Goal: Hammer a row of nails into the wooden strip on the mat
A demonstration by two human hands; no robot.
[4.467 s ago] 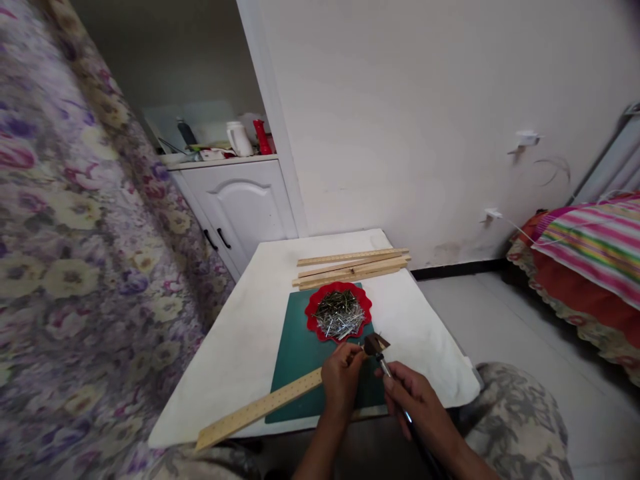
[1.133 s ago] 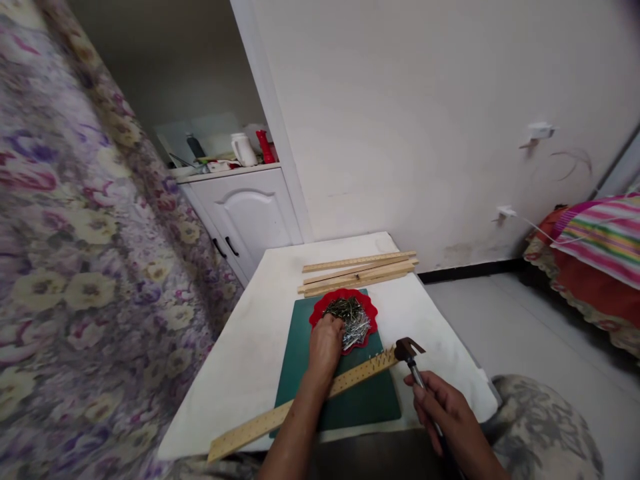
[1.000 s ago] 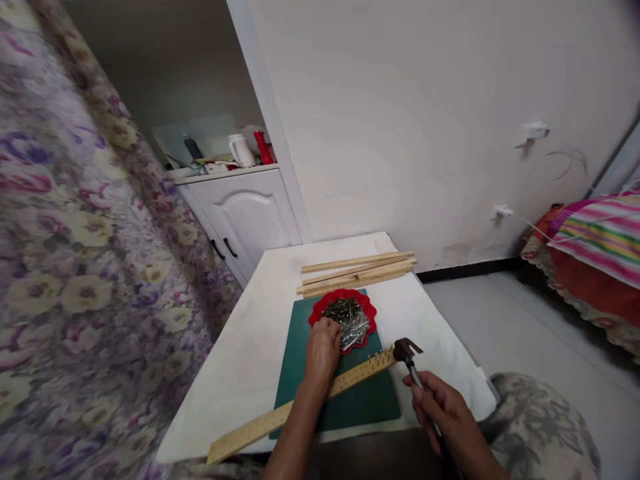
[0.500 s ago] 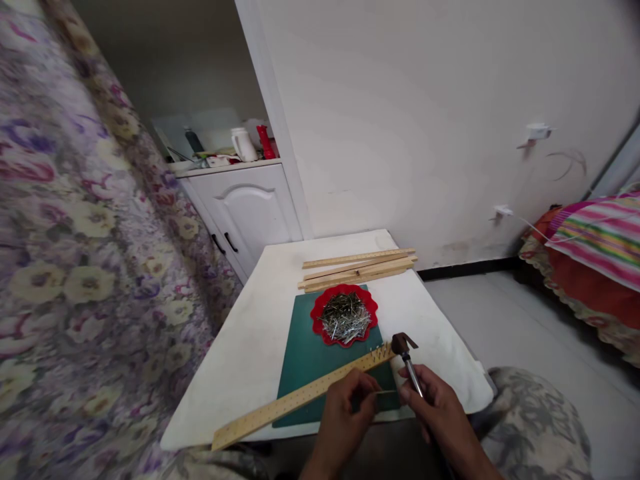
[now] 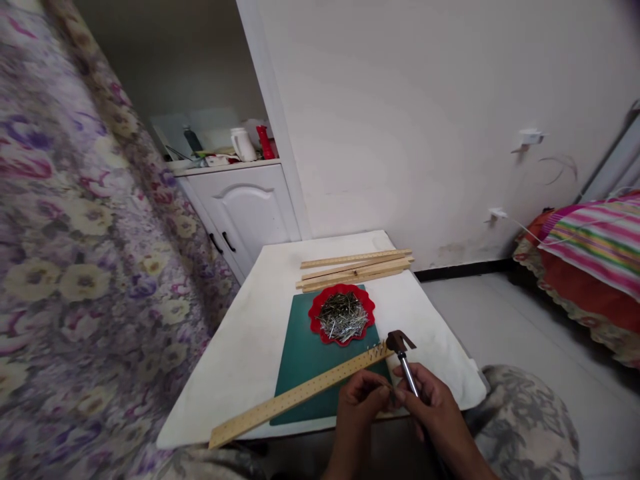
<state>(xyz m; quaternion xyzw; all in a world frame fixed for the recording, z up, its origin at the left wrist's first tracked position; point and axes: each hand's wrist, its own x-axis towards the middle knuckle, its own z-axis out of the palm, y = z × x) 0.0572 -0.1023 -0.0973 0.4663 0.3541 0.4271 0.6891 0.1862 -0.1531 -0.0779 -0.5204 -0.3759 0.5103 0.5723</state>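
My right hand (image 5: 431, 401) is closed around the handle of a claw hammer (image 5: 409, 375), whose head rests over the right end of a wooden strip. My left hand (image 5: 364, 399) pinches a thin nail (image 5: 393, 395), its fingertips close to my right thumb. The wooden strip (image 5: 295, 398) lies slantwise, dotted with rows of small marks. Several nails (image 5: 376, 349) stand in its right end, beside the hammer head. Just behind, a red scalloped bowl (image 5: 313, 325) full of loose nails sits on a green mat (image 5: 293, 350).
More wooden strips (image 5: 357, 272) lie at the back of the table, which has a white cover (image 5: 237, 353). A floral curtain (image 5: 90, 267) hangs at the left by a white cabinet (image 5: 250, 207). A bed with a striped cover (image 5: 600, 227) stands at the right.
My left hand has moved right, bringing the nail up to the fingers of my right hand. The hammer remains in my right hand, nearly in place.
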